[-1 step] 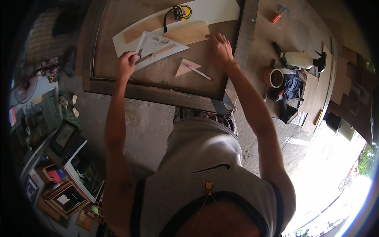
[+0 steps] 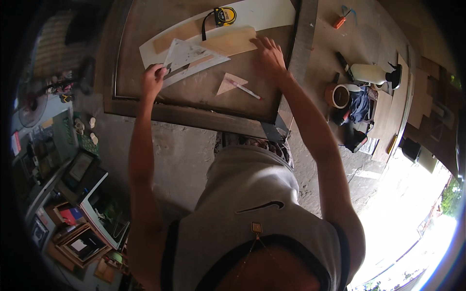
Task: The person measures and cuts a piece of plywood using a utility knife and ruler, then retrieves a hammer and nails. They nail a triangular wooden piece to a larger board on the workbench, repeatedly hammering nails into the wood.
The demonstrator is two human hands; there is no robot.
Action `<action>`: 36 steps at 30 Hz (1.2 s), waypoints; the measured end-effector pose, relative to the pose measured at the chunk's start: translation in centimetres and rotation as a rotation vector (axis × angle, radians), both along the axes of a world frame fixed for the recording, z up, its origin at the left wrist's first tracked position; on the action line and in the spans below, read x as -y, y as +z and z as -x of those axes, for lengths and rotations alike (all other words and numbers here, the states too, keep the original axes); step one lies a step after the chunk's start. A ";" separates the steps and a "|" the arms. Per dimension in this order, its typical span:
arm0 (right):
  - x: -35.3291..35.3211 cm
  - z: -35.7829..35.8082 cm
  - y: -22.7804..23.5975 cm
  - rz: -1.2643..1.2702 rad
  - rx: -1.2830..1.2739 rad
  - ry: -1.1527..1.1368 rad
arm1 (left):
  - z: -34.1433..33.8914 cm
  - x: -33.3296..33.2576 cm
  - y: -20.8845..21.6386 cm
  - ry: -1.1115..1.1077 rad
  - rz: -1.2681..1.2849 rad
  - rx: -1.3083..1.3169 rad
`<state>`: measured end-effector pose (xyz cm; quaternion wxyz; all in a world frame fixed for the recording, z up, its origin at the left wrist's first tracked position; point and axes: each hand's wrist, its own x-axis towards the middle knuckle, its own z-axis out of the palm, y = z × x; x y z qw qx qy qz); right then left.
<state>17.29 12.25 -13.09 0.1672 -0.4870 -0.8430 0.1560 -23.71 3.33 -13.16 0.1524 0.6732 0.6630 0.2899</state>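
Note:
My left hand [image 2: 154, 78] pinches the left corner of a clear, smudged set square [image 2: 182, 52]. The set square overlaps the near edge of a light brown wooden strip [image 2: 230, 41]. At the right end of that strip rests my right hand [image 2: 270, 57], fingers stretched out and slightly blurred; whether they press on the wood I cannot tell. Both lie on a framed brown panel, partly over a long white curved sheet [image 2: 264, 14]. A yellow and black tape measure [image 2: 225, 16] sits on the sheet. Nearer me, a white pen [image 2: 248, 91] lies across a small wooden triangle [image 2: 231, 83].
A raised dark frame edge [image 2: 194, 115] borders the panel. To the right are an orange-handled screwdriver [image 2: 340, 22], a white spray bottle [image 2: 367, 72], a round brown container [image 2: 337, 96] and a dark blue cloth [image 2: 358, 105]. Picture frames [image 2: 82, 242] stand at lower left.
The set square has shifted slightly left, its right tip a little lower. My right hand has moved slightly away from me and left along the strip's end. My left hand keeps its hold.

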 end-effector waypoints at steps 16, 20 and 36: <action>5.8 -8.6 11.2 0.137 0.137 -0.280 | 10.1 -2.7 -4.8 -0.039 0.193 0.042; 16.7 -18.1 10.9 0.275 -0.284 -0.773 | 10.9 -2.9 -5.6 -0.014 0.294 0.054; 29.7 -48.9 -0.5 0.047 -1.405 -1.585 | -73.1 10.3 8.8 -0.737 0.321 0.542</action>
